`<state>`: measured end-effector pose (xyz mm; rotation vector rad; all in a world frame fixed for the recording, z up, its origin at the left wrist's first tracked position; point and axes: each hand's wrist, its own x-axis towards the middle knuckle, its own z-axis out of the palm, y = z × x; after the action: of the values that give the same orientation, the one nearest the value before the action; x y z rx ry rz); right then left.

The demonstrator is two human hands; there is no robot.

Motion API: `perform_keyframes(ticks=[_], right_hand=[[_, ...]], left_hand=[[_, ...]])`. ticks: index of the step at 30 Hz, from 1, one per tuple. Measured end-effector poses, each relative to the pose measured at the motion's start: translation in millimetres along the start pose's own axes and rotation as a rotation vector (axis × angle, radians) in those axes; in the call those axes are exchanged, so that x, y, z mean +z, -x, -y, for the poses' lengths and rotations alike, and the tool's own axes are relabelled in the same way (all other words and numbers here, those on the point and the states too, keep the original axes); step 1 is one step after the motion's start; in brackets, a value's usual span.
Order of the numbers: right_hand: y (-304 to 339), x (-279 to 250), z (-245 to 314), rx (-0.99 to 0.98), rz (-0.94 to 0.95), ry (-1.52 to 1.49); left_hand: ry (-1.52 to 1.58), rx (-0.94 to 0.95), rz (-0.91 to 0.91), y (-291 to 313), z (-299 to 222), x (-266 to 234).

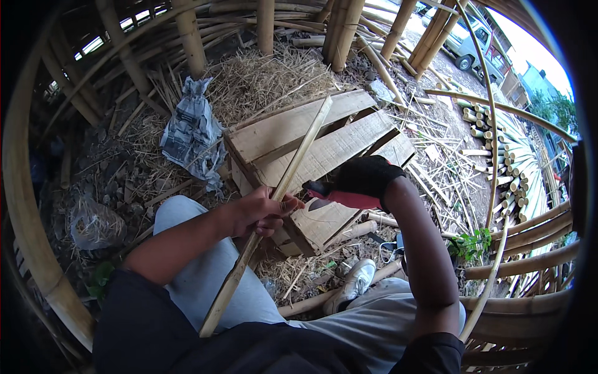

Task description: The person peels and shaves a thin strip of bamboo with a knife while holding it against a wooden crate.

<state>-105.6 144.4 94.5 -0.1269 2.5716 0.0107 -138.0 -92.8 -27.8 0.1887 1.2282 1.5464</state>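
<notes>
I watch my bare left hand close its grip around a long bamboo strip, which slants from my lap up across a wooden pallet. My right hand, in a black and red glove, sits just beside the strip near the left hand. Straw, a crumpled grey bag and bamboo poles surround the pallet.

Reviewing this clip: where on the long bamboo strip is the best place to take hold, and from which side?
Judging by its pose, grip the bamboo strip near its middle, where the left hand already wraps it, coming from the person's left. The strip slants from the lap up over the wooden pallet, and the gloved right hand occupies the other side.
</notes>
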Motion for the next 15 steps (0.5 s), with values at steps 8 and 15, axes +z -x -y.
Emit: perform_keyframes(ticks=[8,15], right_hand=[[-16,-1,-19,-0.096,-0.045,0.093],[-14,-3,-83,0.020,-0.213,0.005]], left_hand=[[0.006,-0.022,-0.031,-8,-7,24],[-0.009,-0.110,-0.115,-19,-11,26]])
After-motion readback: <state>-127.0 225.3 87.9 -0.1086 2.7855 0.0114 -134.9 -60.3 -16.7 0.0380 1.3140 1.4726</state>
